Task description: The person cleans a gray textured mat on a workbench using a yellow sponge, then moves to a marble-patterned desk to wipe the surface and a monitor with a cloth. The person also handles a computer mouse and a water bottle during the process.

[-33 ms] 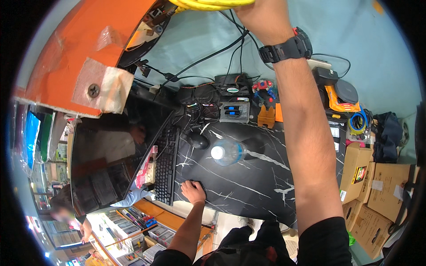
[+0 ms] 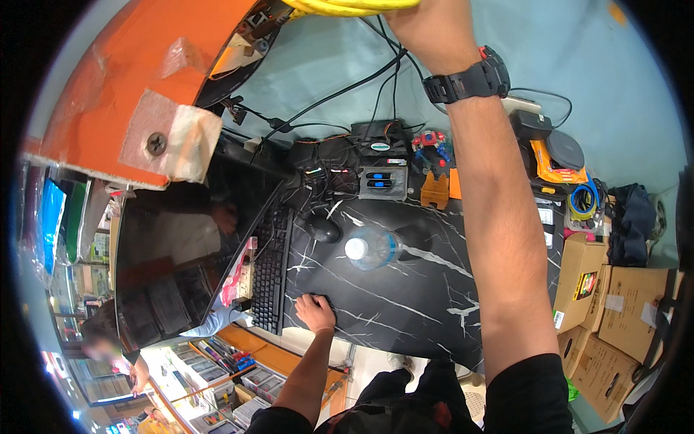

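Note:
My right arm stretches up across the view, with a black watch on its wrist. At the top edge my right hand meets a coil of yellow cable; its fingers are cut off, so its grip cannot be seen. My left hand rests at the front edge of the black marbled desk, fingers curled under; whether anything is in them is hidden. Beyond that hand stand a clear water bottle with a white cap and a black mouse. A black keyboard lies to the left.
A dark monitor stands at left, below an orange panel with a screw. Black cables hang along the wall. Cardboard boxes are stacked at right. Another person's hand shows at lower left, near a display case.
The orange panel and the yellow cable coil sit very slightly further right in the picture. Both my hands keep their places.

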A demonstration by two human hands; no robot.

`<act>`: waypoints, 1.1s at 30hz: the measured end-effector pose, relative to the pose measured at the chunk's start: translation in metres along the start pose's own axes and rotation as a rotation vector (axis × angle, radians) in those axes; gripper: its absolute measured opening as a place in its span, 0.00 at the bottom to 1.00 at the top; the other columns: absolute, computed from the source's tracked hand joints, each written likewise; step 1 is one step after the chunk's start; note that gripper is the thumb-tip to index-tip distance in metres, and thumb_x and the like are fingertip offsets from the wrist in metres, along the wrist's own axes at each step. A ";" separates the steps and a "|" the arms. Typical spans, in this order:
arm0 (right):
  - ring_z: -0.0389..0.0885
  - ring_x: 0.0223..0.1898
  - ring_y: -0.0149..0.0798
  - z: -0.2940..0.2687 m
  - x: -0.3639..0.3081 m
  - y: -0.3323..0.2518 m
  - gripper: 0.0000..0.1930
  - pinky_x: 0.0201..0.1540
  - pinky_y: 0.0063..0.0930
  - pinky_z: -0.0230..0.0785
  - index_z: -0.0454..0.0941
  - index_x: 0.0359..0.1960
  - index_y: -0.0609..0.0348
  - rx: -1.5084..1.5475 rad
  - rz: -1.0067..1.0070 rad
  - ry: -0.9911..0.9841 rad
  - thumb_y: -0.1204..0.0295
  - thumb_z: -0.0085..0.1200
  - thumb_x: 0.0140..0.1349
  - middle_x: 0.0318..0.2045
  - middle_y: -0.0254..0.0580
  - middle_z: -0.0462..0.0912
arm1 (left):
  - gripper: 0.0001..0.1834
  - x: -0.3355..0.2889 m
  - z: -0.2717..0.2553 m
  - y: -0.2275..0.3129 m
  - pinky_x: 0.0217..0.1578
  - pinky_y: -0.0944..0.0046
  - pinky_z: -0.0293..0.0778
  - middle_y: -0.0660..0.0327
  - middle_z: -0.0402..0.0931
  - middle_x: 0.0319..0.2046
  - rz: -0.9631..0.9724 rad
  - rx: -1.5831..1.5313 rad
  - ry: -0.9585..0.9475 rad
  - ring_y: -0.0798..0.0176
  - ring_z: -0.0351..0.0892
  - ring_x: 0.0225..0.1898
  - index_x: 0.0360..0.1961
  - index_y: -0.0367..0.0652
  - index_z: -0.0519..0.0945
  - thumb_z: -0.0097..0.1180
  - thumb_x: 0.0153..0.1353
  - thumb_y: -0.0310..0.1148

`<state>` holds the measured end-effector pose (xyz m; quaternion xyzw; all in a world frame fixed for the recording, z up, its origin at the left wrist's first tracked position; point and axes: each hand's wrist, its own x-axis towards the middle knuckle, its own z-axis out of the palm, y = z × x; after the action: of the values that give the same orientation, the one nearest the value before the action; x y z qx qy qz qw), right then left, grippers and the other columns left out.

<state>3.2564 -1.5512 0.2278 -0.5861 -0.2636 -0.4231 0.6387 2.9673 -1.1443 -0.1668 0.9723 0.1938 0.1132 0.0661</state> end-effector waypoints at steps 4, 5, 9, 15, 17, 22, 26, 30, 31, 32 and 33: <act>0.82 0.34 0.25 0.005 0.000 0.010 0.11 0.36 0.22 0.75 0.85 0.44 0.69 0.053 -0.045 -0.001 0.72 0.61 0.67 0.34 0.37 0.88 | 0.07 -0.003 0.002 0.002 0.46 0.46 0.64 0.53 0.71 0.39 0.025 0.009 0.044 0.46 0.71 0.46 0.34 0.42 0.73 0.52 0.62 0.35; 0.82 0.34 0.25 0.008 0.000 0.008 0.11 0.36 0.22 0.75 0.85 0.44 0.69 0.062 -0.046 0.004 0.72 0.61 0.67 0.34 0.37 0.88 | 0.07 -0.003 0.001 0.002 0.46 0.46 0.64 0.53 0.72 0.39 0.022 0.017 0.051 0.46 0.71 0.46 0.34 0.42 0.73 0.52 0.62 0.35; 0.82 0.34 0.26 0.005 0.001 0.000 0.12 0.36 0.22 0.75 0.85 0.45 0.69 -0.002 -0.006 -0.009 0.72 0.60 0.66 0.34 0.38 0.88 | 0.07 -0.002 0.000 0.004 0.45 0.46 0.64 0.54 0.72 0.39 0.026 0.022 0.046 0.46 0.71 0.46 0.34 0.42 0.73 0.52 0.63 0.35; 0.83 0.35 0.26 0.006 0.003 0.001 0.11 0.36 0.21 0.75 0.85 0.44 0.69 -0.003 -0.006 -0.010 0.72 0.59 0.67 0.34 0.38 0.88 | 0.10 -0.003 -0.002 0.005 0.46 0.44 0.65 0.52 0.71 0.40 0.016 0.033 0.027 0.44 0.71 0.48 0.35 0.41 0.72 0.50 0.64 0.37; 0.83 0.36 0.26 0.003 0.003 0.006 0.11 0.37 0.21 0.76 0.84 0.45 0.69 -0.022 0.008 -0.033 0.72 0.59 0.67 0.36 0.38 0.88 | 0.09 -0.003 0.000 0.005 0.45 0.45 0.65 0.52 0.71 0.40 0.018 0.039 0.034 0.44 0.71 0.47 0.35 0.41 0.72 0.50 0.65 0.37; 0.85 0.41 0.30 -0.003 0.006 0.003 0.13 0.43 0.24 0.77 0.82 0.50 0.66 -0.010 0.029 -0.129 0.75 0.61 0.67 0.40 0.39 0.88 | 0.09 -0.002 0.001 0.003 0.45 0.44 0.65 0.53 0.71 0.39 0.011 0.035 0.042 0.44 0.72 0.47 0.35 0.42 0.72 0.50 0.65 0.37; 0.85 0.50 0.38 -0.018 -0.022 -0.026 0.25 0.53 0.30 0.78 0.75 0.63 0.61 -0.136 0.318 -0.106 0.69 0.66 0.65 0.50 0.46 0.86 | 0.11 0.000 -0.001 0.004 0.48 0.43 0.66 0.52 0.73 0.41 0.014 -0.003 0.057 0.43 0.72 0.49 0.36 0.41 0.73 0.51 0.64 0.38; 0.80 0.54 0.34 -0.023 -0.120 -0.078 0.27 0.56 0.31 0.74 0.72 0.67 0.61 -0.266 0.350 0.103 0.68 0.62 0.69 0.54 0.46 0.82 | 0.10 -0.004 -0.004 -0.002 0.48 0.43 0.67 0.52 0.73 0.40 -0.011 -0.024 0.060 0.44 0.72 0.49 0.35 0.41 0.75 0.53 0.62 0.37; 0.79 0.53 0.33 -0.026 -0.150 -0.092 0.25 0.56 0.30 0.74 0.73 0.66 0.62 -0.252 0.396 0.100 0.71 0.61 0.69 0.52 0.43 0.82 | 0.09 -0.001 -0.005 0.001 0.47 0.43 0.66 0.52 0.73 0.40 -0.018 -0.048 0.068 0.44 0.72 0.49 0.34 0.41 0.75 0.53 0.61 0.37; 0.79 0.51 0.31 -0.023 -0.181 -0.114 0.23 0.55 0.28 0.73 0.73 0.66 0.63 -0.182 0.522 0.086 0.73 0.59 0.70 0.50 0.41 0.82 | 0.09 -0.003 -0.006 0.002 0.47 0.43 0.66 0.52 0.73 0.40 -0.029 -0.068 0.074 0.44 0.72 0.49 0.33 0.42 0.75 0.54 0.61 0.36; 0.79 0.48 0.30 -0.025 -0.216 -0.129 0.22 0.55 0.27 0.72 0.74 0.65 0.64 -0.211 0.591 0.026 0.73 0.58 0.71 0.47 0.38 0.82 | 0.09 -0.003 -0.005 0.004 0.47 0.43 0.66 0.53 0.73 0.39 -0.032 -0.091 0.059 0.45 0.72 0.49 0.33 0.42 0.75 0.55 0.60 0.36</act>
<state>3.0338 -1.5196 0.1114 -0.6951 -0.0284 -0.2516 0.6728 2.9643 -1.1486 -0.1620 0.9613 0.2057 0.1496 0.1060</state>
